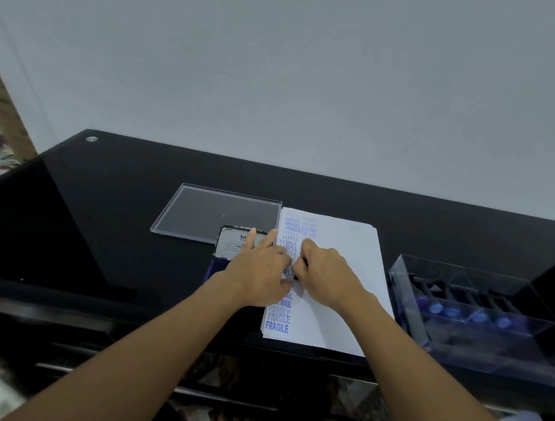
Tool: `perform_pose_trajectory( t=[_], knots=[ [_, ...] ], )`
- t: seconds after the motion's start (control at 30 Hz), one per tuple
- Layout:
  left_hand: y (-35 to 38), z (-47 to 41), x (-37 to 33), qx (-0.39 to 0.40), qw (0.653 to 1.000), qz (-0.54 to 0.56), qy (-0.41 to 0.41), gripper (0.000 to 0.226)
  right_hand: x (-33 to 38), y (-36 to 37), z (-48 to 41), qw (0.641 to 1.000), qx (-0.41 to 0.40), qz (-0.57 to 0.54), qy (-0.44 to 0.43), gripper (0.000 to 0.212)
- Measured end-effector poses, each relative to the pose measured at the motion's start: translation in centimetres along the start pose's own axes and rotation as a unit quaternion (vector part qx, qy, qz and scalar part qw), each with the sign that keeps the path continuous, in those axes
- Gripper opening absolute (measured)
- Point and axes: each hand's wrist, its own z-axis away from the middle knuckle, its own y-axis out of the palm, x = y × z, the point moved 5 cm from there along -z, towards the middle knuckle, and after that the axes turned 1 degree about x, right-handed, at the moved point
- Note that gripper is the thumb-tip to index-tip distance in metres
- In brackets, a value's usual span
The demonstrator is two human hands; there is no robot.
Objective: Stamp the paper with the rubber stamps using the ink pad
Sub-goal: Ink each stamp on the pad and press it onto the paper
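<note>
Stack of paper [337, 280] lying square on the black bench [105, 214], its left column already filled with blue imprints (AMENDED, SAMPLE, FRAGILE). The right hand [324, 272] curls its fingers round a small dark rubber stamp [304, 263], largely hidden, and bears down on the sheet beside that column, probably to lay a second one. The left hand [259, 268] lies flat with fingers straight across the paper's left edge, apparently to stop the sheets sliding under pressure. The open ink pad [231, 243] sits just left of the paper, partly under that hand, close for re-inking. A clear lid [216, 214] rests beyond it. A clear box [404, 298] of further stamps [443, 310] stands at the right.
</note>
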Motion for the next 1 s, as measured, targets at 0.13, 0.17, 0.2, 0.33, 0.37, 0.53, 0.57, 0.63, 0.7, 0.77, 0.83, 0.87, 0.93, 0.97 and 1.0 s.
perform_pose_trajectory(
  t=[0.13,0.17,0.2,0.33,0.37,0.53,0.57,0.63,0.7,0.77,0.83,0.87,0.93,0.97,1.0],
  knots=[
    [0.02,-0.03,-0.06,0.001,1.000,-0.006,0.001,0.036,-0.05,0.06,-0.15,1.000,0.002,-0.003,0.002,0.020],
    [0.03,-0.02,-0.07,0.002,1.000,-0.007,0.001,0.037,-0.10,0.08,-0.20,1.000,0.002,-0.005,0.004,0.020],
    [0.02,-0.02,-0.07,0.002,1.000,-0.007,0.001,0.037,-0.12,0.09,-0.22,1.000,0.001,-0.006,0.006,0.020],
    [0.00,0.00,-0.11,0.002,1.000,-0.010,0.003,0.036,0.01,0.06,0.00,1.000,-0.002,-0.010,0.005,0.020],
    [0.04,-0.02,-0.10,0.003,1.000,-0.010,0.003,0.035,0.05,0.07,0.10,1.000,-0.005,-0.007,0.003,0.021],
    [0.04,-0.01,-0.16,0.002,1.000,-0.013,0.001,0.037,0.06,0.37,0.33,1.000,-0.018,0.005,0.001,0.021],
    [0.05,0.01,-0.17,0.003,1.000,-0.014,0.000,0.038,0.02,0.43,0.37,1.000,-0.018,0.007,0.002,0.021],
    [0.10,0.03,-0.16,0.005,1.000,-0.013,0.000,0.038,0.01,0.45,0.43,1.000,-0.017,0.007,0.003,0.022],
    [0.14,0.02,-0.13,0.004,1.000,-0.012,0.000,0.036,0.02,0.28,0.36,1.000,-0.016,0.002,0.005,0.022],
    [0.11,0.04,-0.12,0.005,1.000,-0.011,0.000,0.035,0.06,0.09,0.16,1.000,-0.012,-0.003,0.009,0.022],
    [0.06,0.03,-0.13,0.005,1.000,-0.013,0.000,0.034,0.00,0.05,-0.12,1.000,-0.004,-0.010,0.013,0.022],
    [0.03,0.02,-0.15,0.006,1.000,-0.014,0.001,0.034,-0.05,0.09,-0.26,1.000,-0.001,-0.011,0.013,0.022],
    [0.04,-0.01,-0.14,0.009,1.000,-0.012,0.001,0.036,-0.14,0.15,-0.32,1.000,-0.002,-0.011,0.013,0.022],
    [0.08,-0.05,-0.11,0.010,1.000,-0.010,0.001,0.037,-0.16,0.17,-0.25,1.000,-0.005,-0.010,0.012,0.022],
    [0.10,-0.08,-0.10,0.011,1.000,-0.008,0.000,0.037,-0.13,0.18,-0.10,1.000,-0.009,-0.007,0.010,0.023]
  ],
)
